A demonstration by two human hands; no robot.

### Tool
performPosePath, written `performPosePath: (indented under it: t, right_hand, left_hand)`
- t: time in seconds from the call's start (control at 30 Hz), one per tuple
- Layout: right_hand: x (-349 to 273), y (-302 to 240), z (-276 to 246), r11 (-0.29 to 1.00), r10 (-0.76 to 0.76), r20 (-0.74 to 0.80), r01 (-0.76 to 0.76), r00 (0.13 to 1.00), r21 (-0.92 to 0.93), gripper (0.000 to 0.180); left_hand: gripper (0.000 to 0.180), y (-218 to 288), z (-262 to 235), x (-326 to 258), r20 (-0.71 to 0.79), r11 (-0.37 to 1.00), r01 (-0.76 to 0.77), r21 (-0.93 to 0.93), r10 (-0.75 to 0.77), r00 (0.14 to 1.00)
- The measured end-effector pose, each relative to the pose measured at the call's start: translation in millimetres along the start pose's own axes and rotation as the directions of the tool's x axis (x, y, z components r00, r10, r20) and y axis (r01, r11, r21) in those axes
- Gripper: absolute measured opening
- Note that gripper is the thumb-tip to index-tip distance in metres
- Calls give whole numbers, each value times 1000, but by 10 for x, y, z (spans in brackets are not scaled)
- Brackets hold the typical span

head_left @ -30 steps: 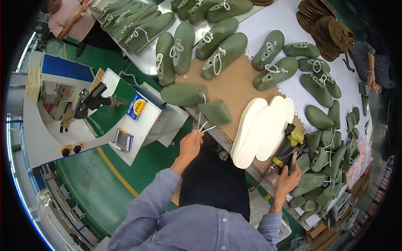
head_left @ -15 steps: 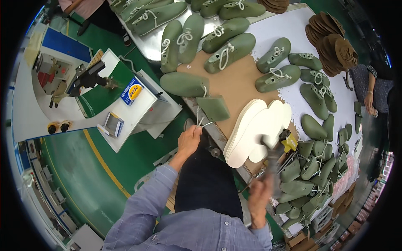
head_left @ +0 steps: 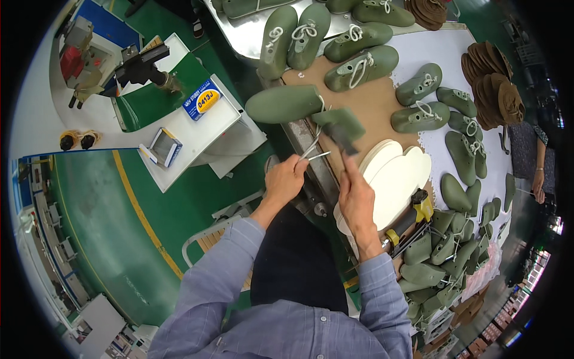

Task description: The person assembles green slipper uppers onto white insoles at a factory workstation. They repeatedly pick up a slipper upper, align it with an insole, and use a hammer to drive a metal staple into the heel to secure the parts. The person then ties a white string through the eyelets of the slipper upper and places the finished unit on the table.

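Your left hand (head_left: 286, 179) pinches the white laces (head_left: 315, 151) of the olive-green shoe upper on its last (head_left: 302, 106); your right hand's (head_left: 357, 197) grip clamps its tongue just beside

Pale insoles (head_left: 391, 179) lie fanned at centre. A yellow-handled tool (head_left: 412, 216) rests at four o'clock. Brown leather pieces (head_left: 493, 90) stack at two o'clock. A small open box (head_left: 164, 146) sits at ten o'clock.

right hand (head_left: 357, 200) fingertips blurred, co-worker (head_left: 534, 157) cut off
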State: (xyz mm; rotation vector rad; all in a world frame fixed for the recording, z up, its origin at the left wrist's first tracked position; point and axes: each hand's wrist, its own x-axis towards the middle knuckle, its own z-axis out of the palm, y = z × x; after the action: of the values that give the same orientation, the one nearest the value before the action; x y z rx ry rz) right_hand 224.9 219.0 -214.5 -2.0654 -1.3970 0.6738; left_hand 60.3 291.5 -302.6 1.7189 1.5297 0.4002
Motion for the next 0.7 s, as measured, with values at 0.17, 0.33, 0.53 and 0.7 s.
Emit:
performPosePath:
  t: [0.17,0.33,0.53,0.7]
  right_hand:
    - [-328,-328,-215,993,-18,-145,34,989,113,37]
    - [-678,-390,-63,980,-138,-245,169,960,110,30]
    - [-602,-238,220,997,55,-37,-53,998,56,26]
    - [-510,-521,-50,990,42,-99,-28,994,140,30]
  left_hand:
    - [38,-57,8,-14,105,996,82,-41,-77,991]
    - [34,-144,-33,-110,118,995,36,-95,-24,993]
    - [33,-163,45,-95,40,999,-48,3,48,998]
    - [36,-160,28,-118,44,999,-33,-4,33,998]
